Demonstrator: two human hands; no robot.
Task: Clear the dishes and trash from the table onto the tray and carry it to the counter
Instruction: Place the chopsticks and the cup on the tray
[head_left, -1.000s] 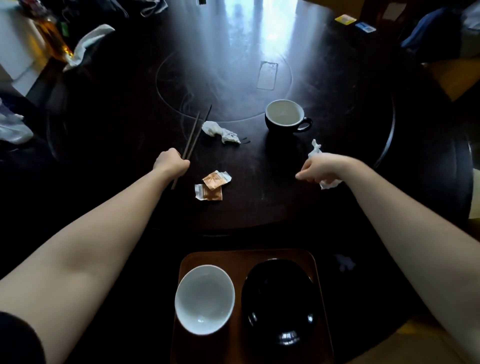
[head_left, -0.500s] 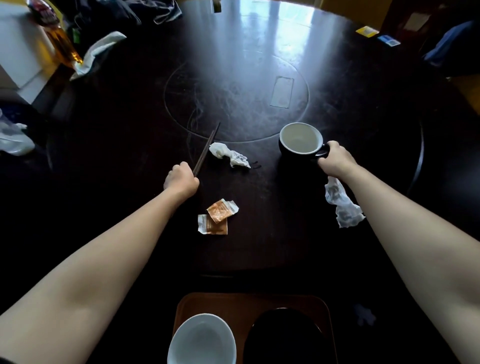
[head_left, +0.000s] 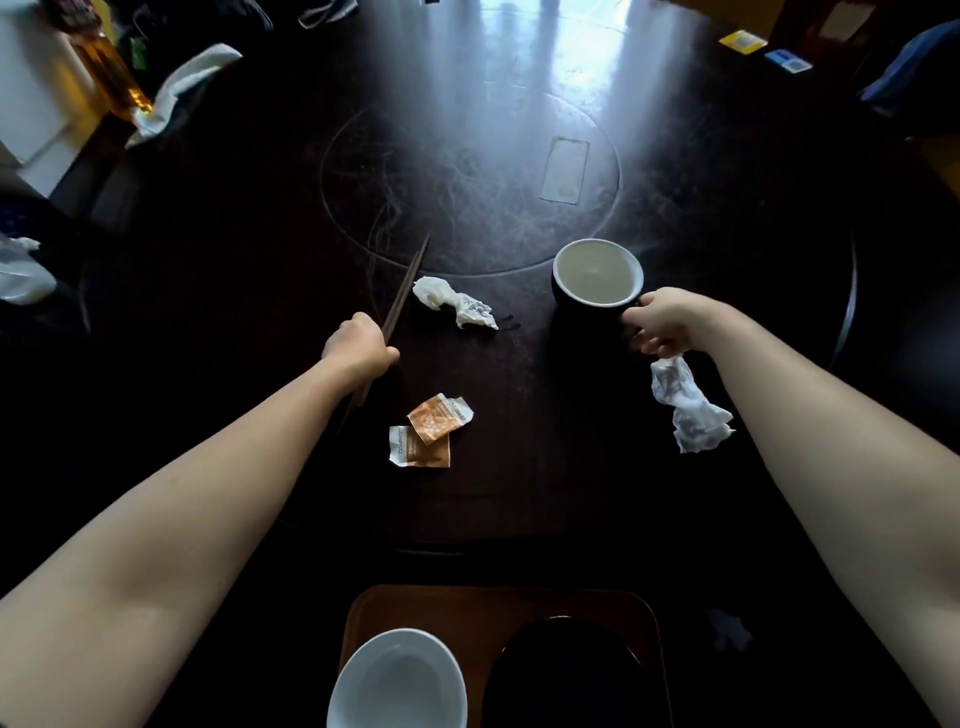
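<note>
My left hand (head_left: 358, 345) is closed around a pair of dark chopsticks (head_left: 402, 293) that angle up and away over the dark round table (head_left: 234, 270). My right hand (head_left: 662, 322) grips the handle of a black cup (head_left: 595, 280) with a white inside, and a crumpled white tissue (head_left: 685, 410) hangs from the same hand. A second crumpled tissue (head_left: 457, 304) and two orange sauce packets (head_left: 428, 431) lie on the table between my hands. At the near edge a brown tray (head_left: 498, 605) holds a white bowl (head_left: 397, 680) and a black bowl (head_left: 566, 675).
A bottle of amber liquid (head_left: 111, 73) and a white cloth (head_left: 179, 88) sit at the far left. White plastic (head_left: 21, 270) lies off the left edge. Yellow and blue cards (head_left: 763, 49) rest at the far right.
My right hand, still holding the tissue, moved from the table's near right up to the cup and took its handle. My left hand lifted the chopsticks. The view tilted up, cropping the tray.
</note>
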